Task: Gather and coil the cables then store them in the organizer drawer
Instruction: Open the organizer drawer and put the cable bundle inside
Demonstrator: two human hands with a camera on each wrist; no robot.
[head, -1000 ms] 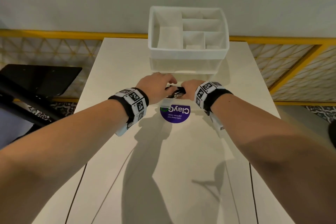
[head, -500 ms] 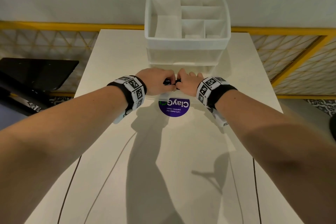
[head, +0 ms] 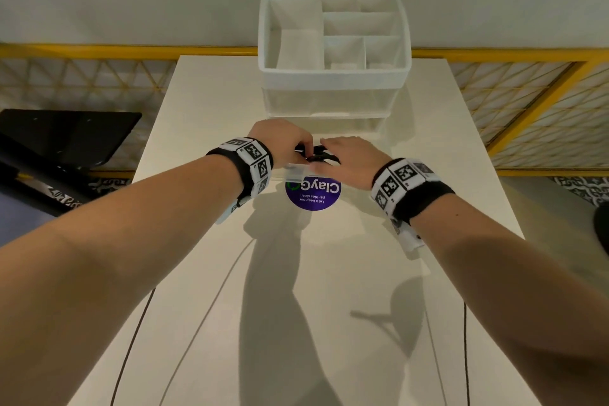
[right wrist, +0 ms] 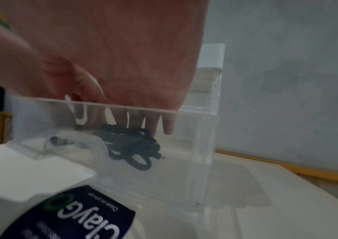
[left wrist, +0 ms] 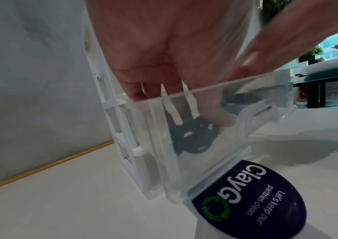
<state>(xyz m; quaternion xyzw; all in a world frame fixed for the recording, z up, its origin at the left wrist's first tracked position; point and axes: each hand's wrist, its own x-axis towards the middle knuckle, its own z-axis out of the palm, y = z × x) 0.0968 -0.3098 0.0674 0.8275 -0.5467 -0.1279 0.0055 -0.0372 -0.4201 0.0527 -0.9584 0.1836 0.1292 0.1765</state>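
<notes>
A coiled black cable (head: 315, 154) lies in the clear drawer (head: 296, 172) pulled out from the base of the white organizer (head: 333, 84). My left hand (head: 304, 147) reaches into the drawer with fingers curled and pinches the black coil (left wrist: 192, 137). My right hand (head: 329, 149) is beside it, its straight fingers (right wrist: 151, 124) pointing down onto the black cable (right wrist: 131, 143). A white cable (right wrist: 86, 143) lies in the same drawer (right wrist: 186, 145), left of the black one in the right wrist view. Both hands hide most of the coil from the head camera.
The organizer stands at the far end of a white table (head: 296, 306), its top split into several compartments. A round purple sticker (head: 313, 195) lies just in front of the drawer. A yellow railing (head: 131, 51) runs behind the table, with a black stand (head: 66, 138) at the left.
Both hands were pinching the coil together in front of the organizer. The coil now sits down in the drawer, and my right hand's fingers have straightened over it.
</notes>
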